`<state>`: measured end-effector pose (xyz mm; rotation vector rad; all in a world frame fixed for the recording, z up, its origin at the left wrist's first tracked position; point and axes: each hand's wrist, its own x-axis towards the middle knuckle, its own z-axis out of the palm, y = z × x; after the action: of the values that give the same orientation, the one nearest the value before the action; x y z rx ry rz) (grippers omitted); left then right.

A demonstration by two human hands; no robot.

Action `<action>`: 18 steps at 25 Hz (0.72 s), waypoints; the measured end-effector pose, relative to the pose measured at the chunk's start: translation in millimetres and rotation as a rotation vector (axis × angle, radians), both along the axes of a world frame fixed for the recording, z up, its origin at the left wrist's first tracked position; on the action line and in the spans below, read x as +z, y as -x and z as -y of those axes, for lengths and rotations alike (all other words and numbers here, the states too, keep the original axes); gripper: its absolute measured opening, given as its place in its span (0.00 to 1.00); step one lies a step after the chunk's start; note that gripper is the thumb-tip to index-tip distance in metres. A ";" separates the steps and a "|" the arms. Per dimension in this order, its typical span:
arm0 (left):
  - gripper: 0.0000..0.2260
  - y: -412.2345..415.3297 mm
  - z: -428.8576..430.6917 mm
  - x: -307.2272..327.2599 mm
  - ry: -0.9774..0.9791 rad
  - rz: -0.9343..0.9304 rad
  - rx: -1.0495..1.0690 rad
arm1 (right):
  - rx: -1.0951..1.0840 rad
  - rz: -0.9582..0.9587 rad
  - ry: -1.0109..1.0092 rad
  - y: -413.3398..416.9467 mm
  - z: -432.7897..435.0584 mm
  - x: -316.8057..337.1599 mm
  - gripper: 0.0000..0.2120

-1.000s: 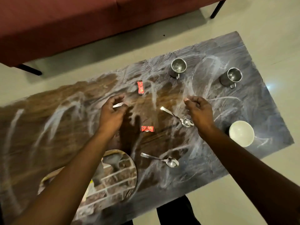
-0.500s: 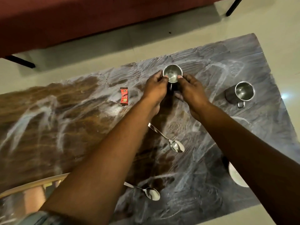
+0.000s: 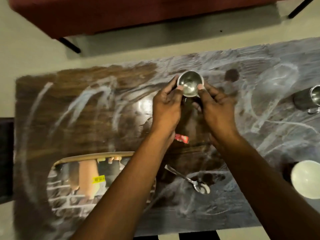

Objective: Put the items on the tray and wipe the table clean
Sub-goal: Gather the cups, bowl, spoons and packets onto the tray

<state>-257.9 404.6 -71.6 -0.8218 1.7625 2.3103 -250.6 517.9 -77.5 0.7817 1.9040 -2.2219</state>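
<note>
Hands meet at the far middle of the worktop in my head view, the only feed I have. The left hand and right hand hold a small steel mug between them, fingers curled round its sides and both thumbs on the near rim. The mug's mouth tips toward me, and I cannot tell whether its base touches the surface.

The worktop is smeared all over with white streaks. Just right of the mug there is a dark round patch. A red sachet lies between my wrists, half hidden by the left one. Nearer to me a spoon lies between the forearms, bowl end to the right.

The tray sits at the near left, and its right part is covered by the left forearm. A second steel mug stands at the right edge of the frame, partly cut off. A white bowl sits at the near right, beside the right forearm. Beyond the worktop, a dark red sofa stands on a pale floor.
</note>
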 end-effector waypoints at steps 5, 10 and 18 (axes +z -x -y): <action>0.18 -117.7 146.0 10.4 0.056 0.036 0.106 | 0.187 0.095 0.091 -95.0 139.1 -4.8 0.13; 0.14 -223.5 262.4 1.2 0.113 0.207 0.272 | 0.359 0.211 0.001 -188.7 260.8 -21.3 0.16; 0.16 -264.2 322.3 -20.6 0.037 0.300 0.375 | 0.438 0.200 -0.144 -225.2 328.3 -42.5 0.17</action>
<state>6.2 82.3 -92.3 -1.5298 1.6355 2.2060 -25.4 189.6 -120.0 0.5155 1.9273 -1.7005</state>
